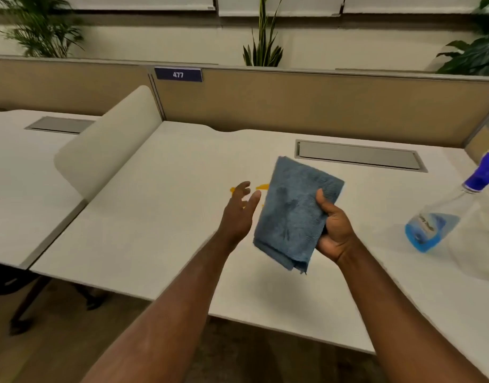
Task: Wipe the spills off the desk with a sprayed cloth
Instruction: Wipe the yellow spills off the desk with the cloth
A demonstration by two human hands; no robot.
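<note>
A folded blue cloth (293, 214) is held up above the white desk (160, 217), gripped along its right edge by my right hand (334, 228). My left hand (239, 214) hovers just left of the cloth with its fingers apart, holding nothing. Orange spills (261, 187) lie on the desk behind my left hand and the cloth, partly hidden by both. A clear spray bottle (442, 217) with blue liquid and a blue trigger head stands on the desk at the far right.
A grey cable hatch (359, 156) is set into the desk behind the cloth. A beige partition (320, 106) with a "477" label closes the back. A rounded divider (108, 145) separates the neighbouring desk on the left. Plants stand behind.
</note>
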